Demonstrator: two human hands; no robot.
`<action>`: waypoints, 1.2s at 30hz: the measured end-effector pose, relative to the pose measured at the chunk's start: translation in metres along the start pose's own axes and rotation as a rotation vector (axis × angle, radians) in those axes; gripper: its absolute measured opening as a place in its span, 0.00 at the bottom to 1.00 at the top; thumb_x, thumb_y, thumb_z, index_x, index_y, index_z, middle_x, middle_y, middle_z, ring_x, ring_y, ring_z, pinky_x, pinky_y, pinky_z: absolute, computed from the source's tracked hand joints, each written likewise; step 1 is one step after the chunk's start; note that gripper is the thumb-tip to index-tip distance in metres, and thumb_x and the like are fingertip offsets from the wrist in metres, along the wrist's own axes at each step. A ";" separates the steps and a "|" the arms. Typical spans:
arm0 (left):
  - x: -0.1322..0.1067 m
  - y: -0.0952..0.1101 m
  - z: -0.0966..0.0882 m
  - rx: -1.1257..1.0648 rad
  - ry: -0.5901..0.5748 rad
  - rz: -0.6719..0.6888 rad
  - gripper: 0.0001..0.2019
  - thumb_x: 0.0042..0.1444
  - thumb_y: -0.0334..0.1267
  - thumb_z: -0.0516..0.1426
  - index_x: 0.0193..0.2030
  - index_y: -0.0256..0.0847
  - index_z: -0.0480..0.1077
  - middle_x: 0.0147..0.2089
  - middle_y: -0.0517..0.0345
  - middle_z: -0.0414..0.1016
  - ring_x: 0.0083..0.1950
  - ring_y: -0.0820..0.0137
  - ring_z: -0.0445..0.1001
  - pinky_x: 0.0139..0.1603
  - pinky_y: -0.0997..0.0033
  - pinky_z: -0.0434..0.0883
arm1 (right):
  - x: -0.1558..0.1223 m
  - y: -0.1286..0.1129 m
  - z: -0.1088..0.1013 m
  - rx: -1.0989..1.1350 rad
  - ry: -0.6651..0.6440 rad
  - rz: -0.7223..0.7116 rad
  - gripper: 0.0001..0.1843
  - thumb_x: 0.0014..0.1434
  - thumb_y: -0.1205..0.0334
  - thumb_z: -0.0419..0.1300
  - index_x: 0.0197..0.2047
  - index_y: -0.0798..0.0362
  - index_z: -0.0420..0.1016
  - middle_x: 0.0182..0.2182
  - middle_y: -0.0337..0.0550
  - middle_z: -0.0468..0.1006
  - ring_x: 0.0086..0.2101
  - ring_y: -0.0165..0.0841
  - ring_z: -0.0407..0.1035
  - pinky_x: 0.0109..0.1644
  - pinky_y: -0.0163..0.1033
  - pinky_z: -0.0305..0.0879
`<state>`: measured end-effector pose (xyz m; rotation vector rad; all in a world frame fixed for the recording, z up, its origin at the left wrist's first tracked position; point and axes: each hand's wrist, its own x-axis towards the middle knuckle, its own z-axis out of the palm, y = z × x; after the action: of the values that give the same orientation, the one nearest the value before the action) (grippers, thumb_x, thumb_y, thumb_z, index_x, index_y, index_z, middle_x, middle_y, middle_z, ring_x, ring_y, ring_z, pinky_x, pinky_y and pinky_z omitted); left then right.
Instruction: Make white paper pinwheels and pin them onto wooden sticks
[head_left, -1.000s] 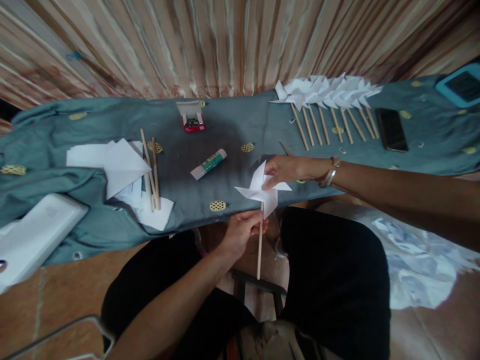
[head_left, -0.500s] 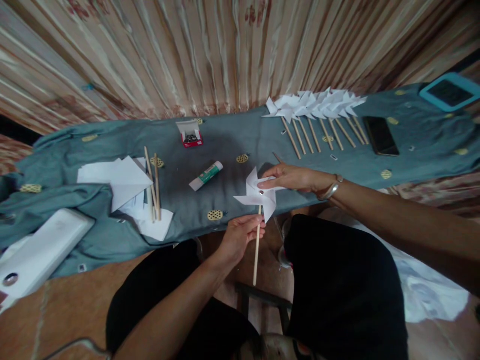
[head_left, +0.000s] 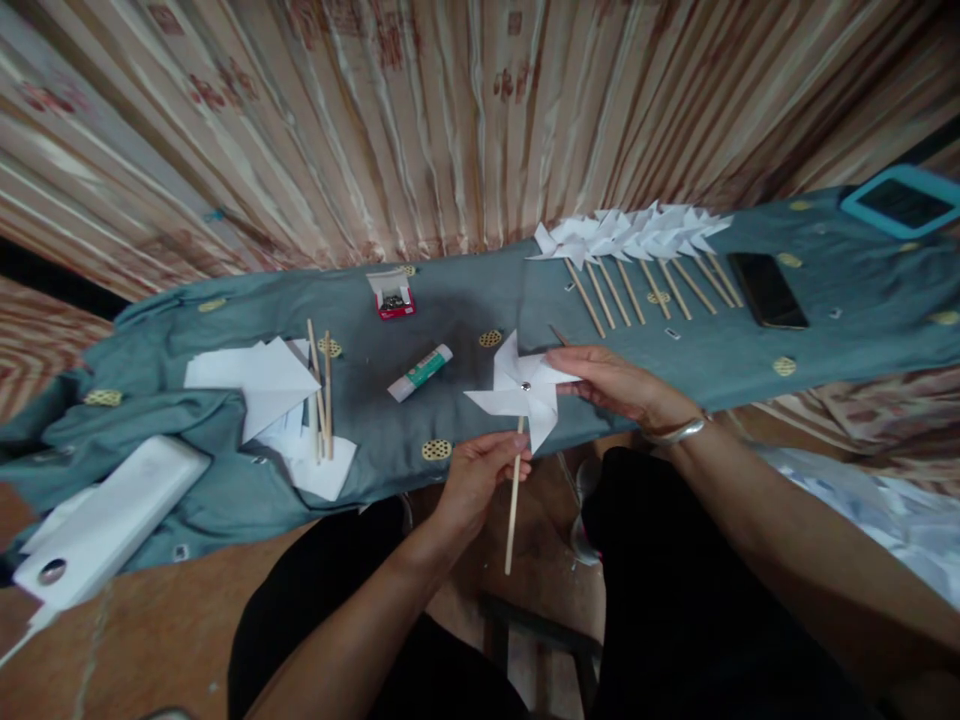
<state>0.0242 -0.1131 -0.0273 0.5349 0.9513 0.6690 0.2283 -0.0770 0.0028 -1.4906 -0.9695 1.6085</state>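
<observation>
Relative to the earlier frame, the right hand (head_left: 616,380) has moved outward from the centre of the paper pinwheel (head_left: 526,402) to its right-hand blade, exposing a single metal pin (head_left: 526,386) at the hub. Lettering on the green label of the glue stick (head_left: 420,373) is too small to read, as are the marks on the red box (head_left: 395,308), which stands open with small metal pieces inside. Counted on the cloth-covered worktop (head_left: 465,300) are one glue stick, one red box, one black phone (head_left: 766,288), three loose sticks (head_left: 330,400) beside white paper sheets (head_left: 255,380), and a row of finished pinwheels (head_left: 637,235) with about nine sticks, their blades overlapping. The held pinwheel, four-bladed, is raised at the worktop's near edge, between the two hands. Its wooden stick (head_left: 511,520) passes through the left hand (head_left: 478,472), whose thumb and fingers are clamped on it just below the paper; the right hand's thumb and fingers are together on the blade's outer end, level with the hub.
</observation>
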 end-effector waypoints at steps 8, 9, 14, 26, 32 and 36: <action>0.014 0.027 0.001 -0.010 0.088 0.139 0.15 0.35 0.42 0.71 0.29 0.34 0.79 0.25 0.56 0.77 0.23 0.77 0.70 0.28 0.75 0.68 | -0.008 0.010 0.002 0.138 0.194 -0.082 0.26 0.51 0.36 0.61 0.37 0.51 0.78 0.40 0.49 0.81 0.40 0.35 0.76 0.48 0.39 0.70; 0.016 0.030 0.001 -0.012 0.101 0.157 0.16 0.35 0.42 0.71 0.30 0.34 0.79 0.25 0.56 0.77 0.23 0.77 0.70 0.28 0.75 0.69 | -0.009 0.011 0.005 0.107 0.177 -0.095 0.26 0.50 0.36 0.62 0.36 0.52 0.78 0.38 0.48 0.81 0.38 0.35 0.76 0.45 0.38 0.70; 0.026 0.045 -0.001 -0.042 0.150 0.246 0.16 0.33 0.41 0.71 0.30 0.34 0.80 0.26 0.56 0.77 0.24 0.77 0.71 0.30 0.75 0.69 | -0.017 0.019 0.033 -0.134 -0.078 -0.095 0.22 0.50 0.41 0.64 0.36 0.52 0.79 0.34 0.44 0.81 0.34 0.32 0.73 0.33 0.34 0.66; 0.033 0.048 0.004 -0.053 0.181 0.244 0.16 0.32 0.41 0.71 0.29 0.35 0.79 0.24 0.58 0.76 0.25 0.78 0.69 0.32 0.76 0.65 | -0.019 0.031 0.080 -0.165 -0.199 -0.052 0.19 0.49 0.45 0.66 0.27 0.53 0.73 0.20 0.35 0.70 0.21 0.26 0.66 0.23 0.31 0.59; 0.035 0.046 0.002 -0.033 0.167 0.252 0.17 0.34 0.43 0.71 0.31 0.36 0.80 0.27 0.57 0.78 0.27 0.76 0.70 0.34 0.75 0.66 | -0.014 0.036 0.082 -0.033 -0.212 -0.049 0.21 0.46 0.43 0.66 0.26 0.55 0.72 0.19 0.34 0.72 0.20 0.24 0.66 0.26 0.32 0.65; 0.035 0.040 -0.001 -0.013 0.152 0.257 0.17 0.34 0.44 0.70 0.32 0.37 0.80 0.29 0.56 0.79 0.30 0.74 0.72 0.35 0.74 0.66 | -0.011 0.039 0.078 0.001 -0.179 -0.072 0.21 0.46 0.43 0.67 0.27 0.55 0.72 0.19 0.34 0.73 0.20 0.24 0.67 0.26 0.33 0.66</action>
<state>0.0266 -0.0602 -0.0202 0.6069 1.0293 0.9572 0.1504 -0.1083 -0.0236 -1.3119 -1.1081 1.7113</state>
